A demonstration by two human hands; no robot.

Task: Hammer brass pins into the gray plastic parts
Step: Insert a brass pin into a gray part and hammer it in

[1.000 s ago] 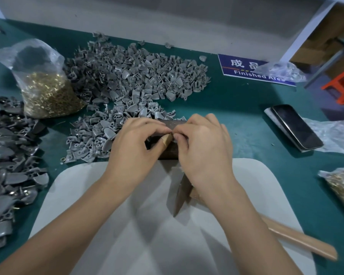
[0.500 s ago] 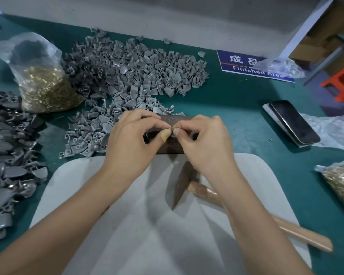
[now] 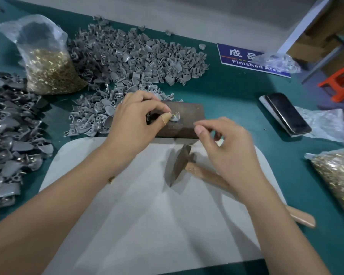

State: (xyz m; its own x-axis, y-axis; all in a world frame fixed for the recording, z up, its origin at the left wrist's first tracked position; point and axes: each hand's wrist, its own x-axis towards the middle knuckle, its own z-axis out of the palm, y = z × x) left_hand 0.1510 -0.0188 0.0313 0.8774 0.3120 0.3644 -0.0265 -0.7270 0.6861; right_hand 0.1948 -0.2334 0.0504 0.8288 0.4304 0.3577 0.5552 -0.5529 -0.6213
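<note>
My left hand (image 3: 135, 118) pinches a small gray plastic part (image 3: 175, 117) with a brass pin in it, holding it on a rusty metal block (image 3: 187, 114). The thumb wears a tan bandage. My right hand (image 3: 228, 149) hovers just right of and below the block, fingers loosely curled, holding nothing that I can see. A hammer (image 3: 180, 163) with a wooden handle lies on the white mat (image 3: 147, 215), partly under my right hand. A big pile of gray parts (image 3: 135, 58) lies behind the block.
A bag of brass pins (image 3: 48, 70) stands at the back left, another bag of pins (image 3: 338, 175) at the right edge. Darker gray parts (image 3: 6, 135) heap at the left. A phone (image 3: 286, 114) and a blue "Finished Area" sign (image 3: 238, 56) lie to the right.
My right hand has let go of the part and pulled back to the right, toward the hammer. My left hand still holds the part on the block.
</note>
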